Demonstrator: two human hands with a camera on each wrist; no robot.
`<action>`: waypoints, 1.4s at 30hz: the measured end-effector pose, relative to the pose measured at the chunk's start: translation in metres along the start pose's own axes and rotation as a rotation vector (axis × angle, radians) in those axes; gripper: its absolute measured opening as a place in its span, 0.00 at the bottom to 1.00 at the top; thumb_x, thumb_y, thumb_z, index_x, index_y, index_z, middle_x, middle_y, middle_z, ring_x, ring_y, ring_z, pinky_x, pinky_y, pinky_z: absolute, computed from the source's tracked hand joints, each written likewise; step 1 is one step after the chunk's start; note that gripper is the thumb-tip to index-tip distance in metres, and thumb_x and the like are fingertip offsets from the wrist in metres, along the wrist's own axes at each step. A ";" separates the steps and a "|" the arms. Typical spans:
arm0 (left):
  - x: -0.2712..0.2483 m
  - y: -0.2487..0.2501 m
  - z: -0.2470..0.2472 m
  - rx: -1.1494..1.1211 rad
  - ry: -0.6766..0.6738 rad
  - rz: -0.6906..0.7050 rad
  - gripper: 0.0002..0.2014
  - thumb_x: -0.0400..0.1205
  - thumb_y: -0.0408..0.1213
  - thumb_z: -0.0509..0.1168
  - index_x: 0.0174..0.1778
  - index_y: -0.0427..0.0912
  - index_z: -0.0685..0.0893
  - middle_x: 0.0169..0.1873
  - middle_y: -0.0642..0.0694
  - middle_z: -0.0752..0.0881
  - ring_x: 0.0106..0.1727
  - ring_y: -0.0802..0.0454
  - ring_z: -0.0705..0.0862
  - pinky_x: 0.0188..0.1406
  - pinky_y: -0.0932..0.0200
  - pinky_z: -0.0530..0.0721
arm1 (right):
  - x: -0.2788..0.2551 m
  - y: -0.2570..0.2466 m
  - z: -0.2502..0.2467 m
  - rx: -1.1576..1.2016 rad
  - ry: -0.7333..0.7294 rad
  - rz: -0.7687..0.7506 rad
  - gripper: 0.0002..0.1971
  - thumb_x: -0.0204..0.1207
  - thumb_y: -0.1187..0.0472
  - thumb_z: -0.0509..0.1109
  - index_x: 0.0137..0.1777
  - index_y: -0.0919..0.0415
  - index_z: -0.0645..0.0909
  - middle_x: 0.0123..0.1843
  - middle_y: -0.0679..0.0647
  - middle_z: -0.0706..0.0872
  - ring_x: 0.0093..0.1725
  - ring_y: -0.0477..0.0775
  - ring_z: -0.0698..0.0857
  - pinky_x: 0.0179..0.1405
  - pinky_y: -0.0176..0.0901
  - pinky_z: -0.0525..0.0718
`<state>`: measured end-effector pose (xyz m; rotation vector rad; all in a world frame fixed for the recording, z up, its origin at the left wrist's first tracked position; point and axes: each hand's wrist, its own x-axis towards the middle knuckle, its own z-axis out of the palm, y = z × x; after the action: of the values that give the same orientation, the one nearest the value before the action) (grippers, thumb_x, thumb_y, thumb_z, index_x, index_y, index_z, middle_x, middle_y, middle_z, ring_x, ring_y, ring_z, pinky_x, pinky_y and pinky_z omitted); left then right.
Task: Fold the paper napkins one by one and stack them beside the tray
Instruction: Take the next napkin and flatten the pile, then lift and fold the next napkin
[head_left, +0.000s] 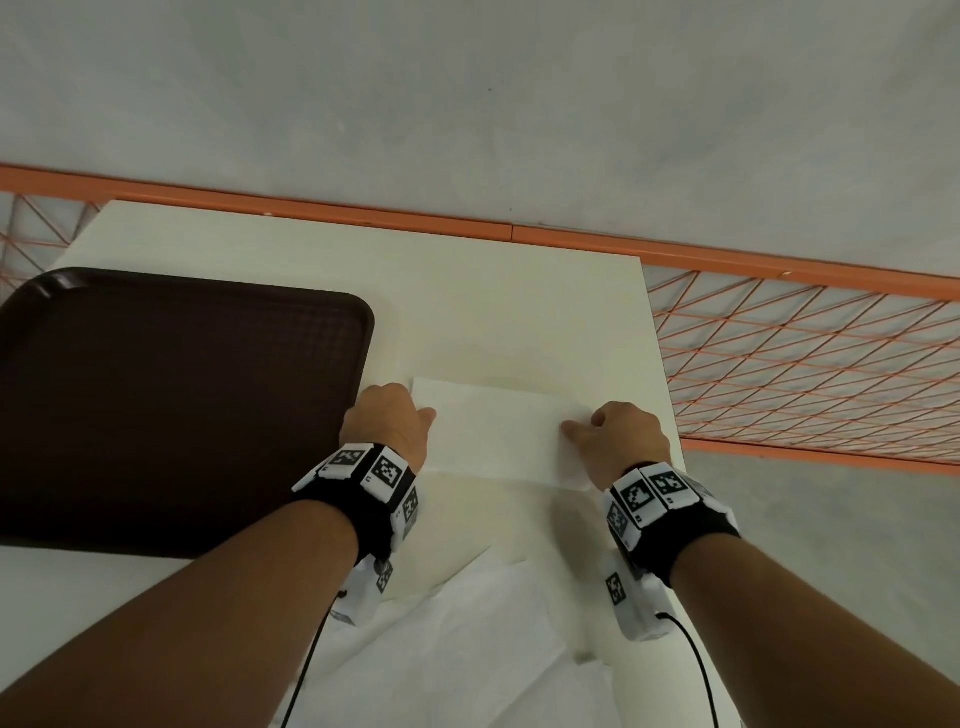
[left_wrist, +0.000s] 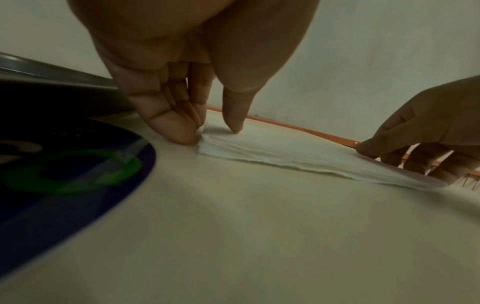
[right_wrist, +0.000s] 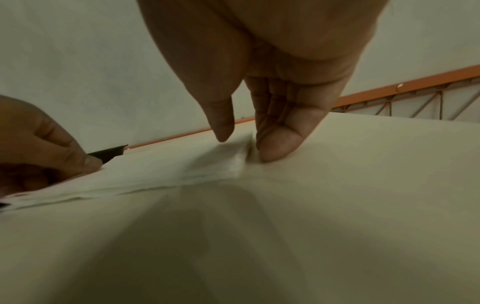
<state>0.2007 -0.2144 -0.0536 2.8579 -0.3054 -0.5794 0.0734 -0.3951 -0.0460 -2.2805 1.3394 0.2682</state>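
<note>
The folded napkin (head_left: 498, 436) lay flat on the white table (head_left: 519, 312), just to the right of the brown tray (head_left: 182, 405). The left hand (head_left: 387, 421) pinched its end nearest the tray between thumb and fingers; the right hand (head_left: 626, 441) pinched the end farthest from the tray likewise. Unfolded napkins (head_left: 467, 639) lay loose near the tray's near right corner.

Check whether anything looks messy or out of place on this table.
Only the loose napkins at the near edge, lying rumpled and overlapping. The folded napkin between both hands lies flat beside the tray.
</note>
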 end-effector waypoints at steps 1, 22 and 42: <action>-0.003 -0.001 -0.003 -0.006 -0.010 -0.006 0.18 0.83 0.52 0.62 0.46 0.37 0.80 0.54 0.40 0.82 0.53 0.39 0.83 0.38 0.52 0.76 | -0.003 0.002 -0.003 0.008 0.002 0.003 0.24 0.76 0.41 0.69 0.63 0.58 0.81 0.59 0.57 0.85 0.57 0.62 0.85 0.54 0.48 0.82; -0.164 -0.062 0.023 0.157 -0.280 0.255 0.26 0.77 0.55 0.69 0.65 0.46 0.75 0.63 0.46 0.77 0.64 0.45 0.78 0.63 0.50 0.79 | -0.167 0.046 0.036 -0.266 -0.289 -0.322 0.29 0.72 0.35 0.70 0.65 0.53 0.74 0.60 0.50 0.83 0.58 0.56 0.83 0.57 0.49 0.82; -0.177 -0.068 0.047 -0.012 -0.088 0.317 0.13 0.80 0.45 0.68 0.59 0.51 0.78 0.59 0.52 0.79 0.61 0.50 0.77 0.63 0.53 0.74 | -0.123 0.009 0.046 -0.220 -0.347 -0.490 0.28 0.70 0.50 0.78 0.69 0.51 0.75 0.64 0.52 0.80 0.64 0.57 0.80 0.64 0.50 0.80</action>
<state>0.0333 -0.1141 -0.0493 2.6959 -0.7485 -0.6382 0.0069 -0.2817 -0.0397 -2.5058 0.5804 0.6289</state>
